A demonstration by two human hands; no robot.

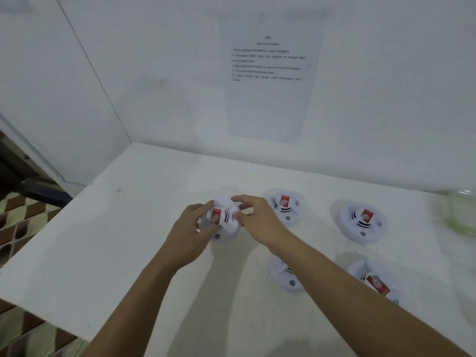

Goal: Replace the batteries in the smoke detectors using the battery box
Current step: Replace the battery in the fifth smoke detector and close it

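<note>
Several round white smoke detectors with red labels lie on a white table (128, 253). My left hand (192, 228) and my right hand (257, 217) both grip the leftmost detector (222, 217) from either side, and it looks slightly lifted and tilted. Two more detectors sit behind to the right (284, 207) (362, 220). Another detector (286, 276) is partly hidden under my right forearm, and one more (373, 282) lies at the near right. A blurred pale-green container (461, 212) sits at the far right edge.
A printed instruction sheet (268, 73) hangs on the white back wall. A white side panel closes the left rear corner. The table's left edge drops to a patterned tiled floor (18, 222).
</note>
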